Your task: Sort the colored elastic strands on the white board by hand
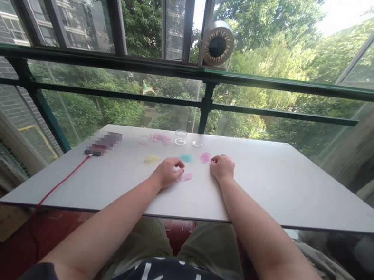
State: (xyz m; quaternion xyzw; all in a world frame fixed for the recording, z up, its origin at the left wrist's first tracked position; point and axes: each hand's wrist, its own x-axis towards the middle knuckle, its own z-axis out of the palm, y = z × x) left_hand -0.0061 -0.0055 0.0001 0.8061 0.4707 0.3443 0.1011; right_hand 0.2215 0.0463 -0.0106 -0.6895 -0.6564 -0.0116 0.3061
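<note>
My left hand [167,172] rests on the white table, fingers curved, with a gap between thumb and index finger and nothing visible in it. Just beside its thumb lies a small pile of pale pink pieces [186,176]. A blue pile [186,158] sits just beyond its fingertips, and a pale yellow pile [151,159] to its left. My right hand [222,167] is closed, fingertips together at the edge of a brighter pink pile [204,157]; whatever they may hold is too small to make out. The pieces in the piles are too small to identify.
Near the back edge of the table [272,189] stand a clear round container [180,140] and a small clear dish [197,144]. A larger pink pile [160,138] lies left of them. At left, a blurred-out device [105,142] has a red cable [64,179] running off the front edge.
</note>
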